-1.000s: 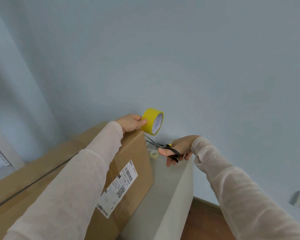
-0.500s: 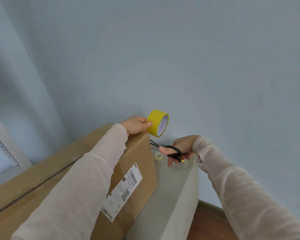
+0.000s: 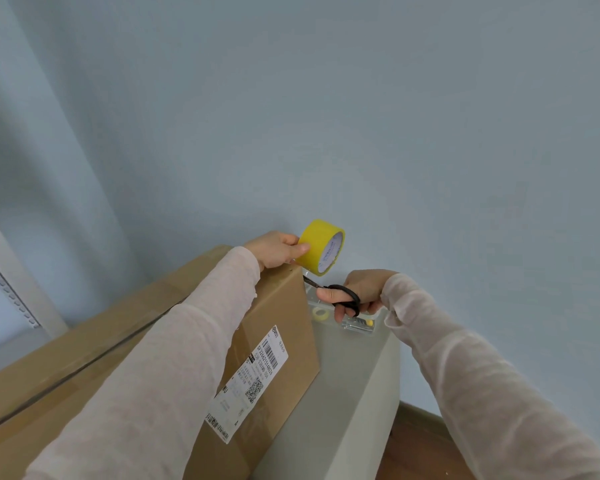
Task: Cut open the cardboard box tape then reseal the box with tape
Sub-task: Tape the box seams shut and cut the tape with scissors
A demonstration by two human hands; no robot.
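Pale tabletop (image 3: 347, 382): cardboard box (image 3: 281, 306), perhaps clear tray (image 3: 356, 328).

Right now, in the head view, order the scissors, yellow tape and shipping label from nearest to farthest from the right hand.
1. scissors, gripped in the right hand.
2. yellow tape, up and left, held by the left hand over the box corner.
3. label, lower left, on the box's side.

Your left hand (image 3: 274, 252) holds the yellow tape roll (image 3: 317, 251) just past the far top corner of the cardboard box (image 3: 281, 306). Beside that corner your right hand (image 3: 361, 289) grips black scissors (image 3: 347, 290), blades pointing at the box; a shipping label (image 3: 253, 379) sits on its near side
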